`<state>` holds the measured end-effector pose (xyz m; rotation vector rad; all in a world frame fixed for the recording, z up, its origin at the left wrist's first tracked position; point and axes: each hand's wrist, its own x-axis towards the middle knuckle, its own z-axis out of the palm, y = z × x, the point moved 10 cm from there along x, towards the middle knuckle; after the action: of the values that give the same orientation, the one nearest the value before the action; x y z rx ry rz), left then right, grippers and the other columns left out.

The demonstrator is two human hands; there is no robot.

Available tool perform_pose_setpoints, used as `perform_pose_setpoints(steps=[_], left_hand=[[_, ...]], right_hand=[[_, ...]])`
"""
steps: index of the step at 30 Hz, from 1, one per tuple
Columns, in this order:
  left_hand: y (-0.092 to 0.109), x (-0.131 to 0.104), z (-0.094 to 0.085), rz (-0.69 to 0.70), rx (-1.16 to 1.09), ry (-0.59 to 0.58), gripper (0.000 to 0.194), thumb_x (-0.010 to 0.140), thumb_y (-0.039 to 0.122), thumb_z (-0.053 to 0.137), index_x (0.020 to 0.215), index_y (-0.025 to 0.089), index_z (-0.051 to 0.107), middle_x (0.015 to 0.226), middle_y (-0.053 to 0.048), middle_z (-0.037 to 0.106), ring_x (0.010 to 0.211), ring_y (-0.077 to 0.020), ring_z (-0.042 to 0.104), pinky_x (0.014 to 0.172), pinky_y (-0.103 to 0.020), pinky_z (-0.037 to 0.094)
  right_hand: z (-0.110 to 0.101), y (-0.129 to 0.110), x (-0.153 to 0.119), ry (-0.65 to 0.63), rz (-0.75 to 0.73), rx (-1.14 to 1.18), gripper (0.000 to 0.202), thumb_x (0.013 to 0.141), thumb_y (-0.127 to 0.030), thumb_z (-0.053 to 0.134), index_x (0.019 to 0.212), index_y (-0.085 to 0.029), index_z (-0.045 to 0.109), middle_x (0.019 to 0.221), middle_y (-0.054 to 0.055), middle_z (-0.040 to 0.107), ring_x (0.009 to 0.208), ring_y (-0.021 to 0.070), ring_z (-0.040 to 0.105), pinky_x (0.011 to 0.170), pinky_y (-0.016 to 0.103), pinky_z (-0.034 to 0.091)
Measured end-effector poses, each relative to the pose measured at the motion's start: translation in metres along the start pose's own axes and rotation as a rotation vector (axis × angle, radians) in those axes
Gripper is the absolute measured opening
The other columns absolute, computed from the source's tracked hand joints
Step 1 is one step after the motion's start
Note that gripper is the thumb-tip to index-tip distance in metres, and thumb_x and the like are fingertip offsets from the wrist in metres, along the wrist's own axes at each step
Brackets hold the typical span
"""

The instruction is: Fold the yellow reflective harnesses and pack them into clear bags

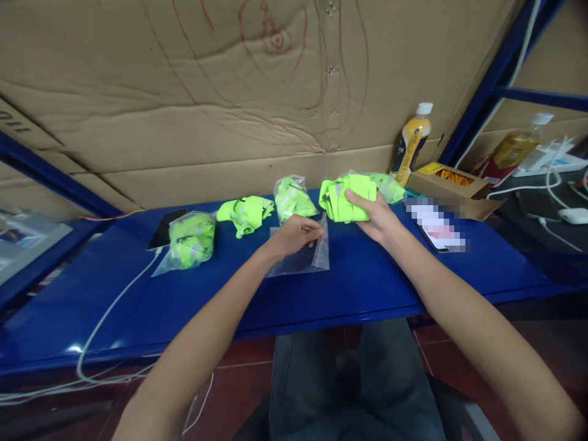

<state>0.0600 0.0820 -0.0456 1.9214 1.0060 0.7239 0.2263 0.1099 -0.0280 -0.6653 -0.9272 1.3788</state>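
My right hand (pixel 377 215) is closed around a folded neon-yellow reflective vest (pixel 345 199), held just above the table. My left hand (pixel 297 236) pinches a clear zip bag (pixel 307 264) near its opening, which has a red seal line; the bag looks flat. Behind the left hand lies a bagged neon-yellow vest (pixel 292 197). To its left sits a loose folded vest (pixel 246 214) without a bag. Farther left is another vest in a clear bag (pixel 192 239). One more bagged vest (pixel 388 187) lies partly hidden behind my right hand.
On the blue table (pixel 358 291) a phone (pixel 436 225) lies at the right, near an open cardboard box (pixel 448 184) and a yellow drink bottle (pixel 412 144). A dark phone (pixel 166 229) with a white cable (pixel 117 303) lies left. Cardboard (pixel 206 141) stands behind.
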Motion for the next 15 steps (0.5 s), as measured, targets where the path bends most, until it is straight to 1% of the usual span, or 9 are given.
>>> perform_pose_setpoints(steps=[1,3,6,8,10,12,15], left_hand=[[-0.003,0.001,-0.001,-0.017,-0.065,0.015,0.035,0.086,0.051,0.073,0.075,0.018,0.077,0.063,-0.004,0.067,0.054,-0.0142,0.055,0.052,-0.027,0.038],[-0.009,0.002,-0.003,-0.064,-0.160,0.082,0.031,0.078,0.047,0.082,0.073,0.016,0.077,0.065,-0.004,0.069,0.053,-0.0115,0.053,0.049,-0.024,0.036],[-0.019,0.002,-0.004,-0.132,-0.221,0.195,0.027,0.068,0.039,0.089,0.069,0.015,0.076,0.058,-0.002,0.065,0.050,-0.0101,0.051,0.046,-0.022,0.034],[-0.023,0.002,-0.008,-0.142,-0.254,0.266,0.027,0.063,0.037,0.091,0.066,0.016,0.074,0.053,0.000,0.062,0.048,-0.0101,0.050,0.044,-0.022,0.033],[-0.023,0.001,-0.014,-0.119,-0.273,0.321,0.030,0.060,0.036,0.091,0.063,0.016,0.069,0.053,0.001,0.061,0.046,-0.0097,0.050,0.043,-0.022,0.034],[-0.019,-0.001,-0.021,-0.083,-0.258,0.346,0.031,0.061,0.036,0.090,0.062,0.017,0.065,0.053,0.002,0.060,0.044,-0.0093,0.049,0.042,-0.022,0.035],[-0.009,-0.004,-0.031,-0.021,-0.196,0.376,0.028,0.067,0.036,0.086,0.066,0.017,0.066,0.056,0.001,0.061,0.045,-0.0105,0.051,0.044,-0.024,0.040]], right_hand=[[0.005,0.002,-0.002,-0.047,0.017,-0.011,0.056,0.058,-0.042,0.106,0.100,-0.022,0.076,0.107,0.007,0.084,0.106,0.0295,0.081,0.097,0.045,0.068],[0.012,0.006,-0.005,-0.116,0.053,-0.028,0.056,0.058,-0.043,0.107,0.100,-0.022,0.077,0.107,0.007,0.085,0.108,0.0302,0.080,0.099,0.044,0.067],[0.016,0.011,-0.008,-0.160,0.095,-0.040,0.059,0.055,-0.043,0.108,0.101,-0.021,0.078,0.105,0.007,0.085,0.103,0.0300,0.081,0.096,0.044,0.067],[0.019,0.014,-0.010,-0.197,0.130,-0.054,0.058,0.055,-0.044,0.108,0.101,-0.021,0.079,0.105,0.007,0.085,0.099,0.0292,0.082,0.094,0.043,0.068],[0.020,0.019,-0.012,-0.221,0.175,-0.088,0.057,0.055,-0.043,0.108,0.099,-0.020,0.081,0.106,0.008,0.085,0.095,0.0277,0.082,0.092,0.042,0.069],[0.014,0.024,-0.011,-0.187,0.212,-0.139,0.055,0.053,-0.041,0.109,0.095,-0.019,0.081,0.107,0.010,0.085,0.091,0.0266,0.082,0.088,0.041,0.069],[0.000,0.029,-0.005,-0.084,0.233,-0.232,0.056,0.045,-0.037,0.110,0.089,-0.019,0.080,0.102,0.011,0.085,0.087,0.0276,0.081,0.082,0.044,0.070]])
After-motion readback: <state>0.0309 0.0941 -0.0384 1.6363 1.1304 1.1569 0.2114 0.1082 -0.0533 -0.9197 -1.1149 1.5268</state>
